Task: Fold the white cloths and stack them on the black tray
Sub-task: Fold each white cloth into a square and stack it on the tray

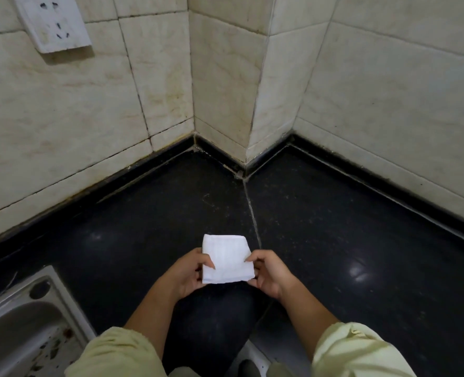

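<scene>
A small white cloth [226,259], folded into a compact rectangle, is held above the black countertop [320,227]. My left hand [188,273] grips its left edge with the thumb on top. My right hand [269,270] pinches its right edge, fingers curled beneath. No black tray shows in this view.
A steel sink [27,317] with a stained rim sits at the lower left. Cream tiled walls [225,77] form a jutting corner behind the counter, with a white wall socket [52,21] at the upper left. Pale green sleeves cover both forearms.
</scene>
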Motion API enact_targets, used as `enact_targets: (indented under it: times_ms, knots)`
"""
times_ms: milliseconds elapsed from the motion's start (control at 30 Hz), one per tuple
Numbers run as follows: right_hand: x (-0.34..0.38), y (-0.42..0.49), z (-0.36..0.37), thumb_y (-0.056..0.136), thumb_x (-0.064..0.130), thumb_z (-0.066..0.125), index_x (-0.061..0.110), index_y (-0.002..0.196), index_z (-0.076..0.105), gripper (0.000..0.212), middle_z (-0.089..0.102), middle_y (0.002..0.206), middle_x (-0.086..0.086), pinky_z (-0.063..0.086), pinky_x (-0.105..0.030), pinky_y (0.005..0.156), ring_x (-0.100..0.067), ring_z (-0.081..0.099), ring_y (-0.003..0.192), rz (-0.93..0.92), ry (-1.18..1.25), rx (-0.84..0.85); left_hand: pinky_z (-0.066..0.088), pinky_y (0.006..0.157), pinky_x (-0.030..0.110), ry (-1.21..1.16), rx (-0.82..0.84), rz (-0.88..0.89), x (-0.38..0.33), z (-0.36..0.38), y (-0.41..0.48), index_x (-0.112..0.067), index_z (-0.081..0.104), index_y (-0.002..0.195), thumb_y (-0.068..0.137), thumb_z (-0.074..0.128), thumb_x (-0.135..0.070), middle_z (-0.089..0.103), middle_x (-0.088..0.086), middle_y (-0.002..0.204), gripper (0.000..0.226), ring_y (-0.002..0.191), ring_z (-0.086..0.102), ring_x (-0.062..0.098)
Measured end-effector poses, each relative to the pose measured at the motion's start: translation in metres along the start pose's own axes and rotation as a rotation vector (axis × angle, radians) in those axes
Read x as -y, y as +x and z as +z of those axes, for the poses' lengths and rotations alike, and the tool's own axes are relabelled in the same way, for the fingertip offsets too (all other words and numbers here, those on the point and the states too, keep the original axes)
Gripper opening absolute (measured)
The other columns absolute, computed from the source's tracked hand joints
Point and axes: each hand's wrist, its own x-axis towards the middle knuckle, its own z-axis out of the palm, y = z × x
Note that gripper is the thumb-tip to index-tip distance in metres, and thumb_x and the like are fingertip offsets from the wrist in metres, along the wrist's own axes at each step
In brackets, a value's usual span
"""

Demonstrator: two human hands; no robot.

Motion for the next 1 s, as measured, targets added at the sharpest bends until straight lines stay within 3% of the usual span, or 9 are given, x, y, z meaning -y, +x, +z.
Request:
enact_targets:
  times_ms: [100,167,267,400,500,700,1000]
  knots:
    - [0.007,-0.013,-0.021,0.075,0.005,0.055,0.005,0.095,0.064,0.021,0.063,0.1,-0.011,0.055,-0.031,0.063,-0.023,0.064,0.078,-0.038,0.041,-0.021,0.056,0.083,0.041,0.076,0.083,0.027,-0.007,0.022,0.0,-0.018,0.057,0.121,0.074,0.053,0.008,0.06,0.012,0.125,0.054,0.113,0.058,0.031]
    - [0.012,-0.022,-0.036,0.077,0.008,0.058,0.005,0.107,0.064,0.031,0.063,0.104,-0.012,0.057,-0.033,0.064,-0.025,0.064,0.084,-0.065,0.071,-0.03,0.055,0.088,0.044,0.129,0.139,0.033,-0.011,0.039,-0.003,-0.024,0.056,0.122,0.074,0.054,0.009,0.06,0.009,0.124,0.059,0.114,0.058,0.031]
    - [0.019,-0.039,-0.061,0.077,0.007,0.059,0.003,0.124,0.061,0.047,0.064,0.112,-0.014,0.058,-0.036,0.068,-0.026,0.064,0.091,-0.119,0.11,-0.039,0.055,0.086,0.046,0.207,0.234,0.031,-0.013,0.064,-0.001,-0.029,0.055,0.124,0.072,0.056,0.01,0.059,0.009,0.125,0.065,0.114,0.059,0.033]
    - [0.023,-0.062,-0.094,0.077,0.004,0.057,0.002,0.13,0.055,0.053,0.065,0.114,-0.016,0.058,-0.039,0.071,-0.029,0.064,0.096,-0.192,0.14,-0.058,0.055,0.087,0.047,0.264,0.321,0.021,-0.012,0.098,0.001,-0.029,0.055,0.126,0.079,0.059,0.002,0.061,0.008,0.124,0.056,0.114,0.059,0.031]
    - [0.023,-0.086,-0.118,0.075,0.004,0.058,0.001,0.127,0.057,0.052,0.064,0.111,-0.015,0.058,-0.037,0.067,-0.028,0.063,0.094,-0.227,0.168,-0.087,0.055,0.08,0.043,0.306,0.366,0.009,-0.004,0.127,0.002,-0.028,0.057,0.123,0.084,0.06,-0.01,0.064,0.008,0.121,0.043,0.11,0.061,0.027]
    - [0.01,-0.145,-0.193,0.077,0.003,0.056,0.008,0.113,0.059,0.037,0.063,0.107,-0.013,0.057,-0.034,0.061,-0.026,0.061,0.093,-0.322,0.267,-0.175,0.056,0.075,0.041,0.404,0.46,0.037,0.031,0.209,-0.007,-0.023,0.063,0.118,0.084,0.064,-0.008,0.07,0.009,0.112,0.037,0.105,0.066,0.027]
    - [-0.043,-0.283,-0.344,0.081,0.0,0.056,0.009,0.107,0.062,0.028,0.067,0.104,-0.012,0.056,-0.033,0.061,-0.025,0.064,0.086,-0.433,0.279,-0.31,0.056,0.088,0.044,0.638,0.627,0.085,0.14,0.358,-0.07,-0.021,0.059,0.121,0.085,0.067,-0.01,0.07,0.008,0.114,0.038,0.102,0.069,0.028]
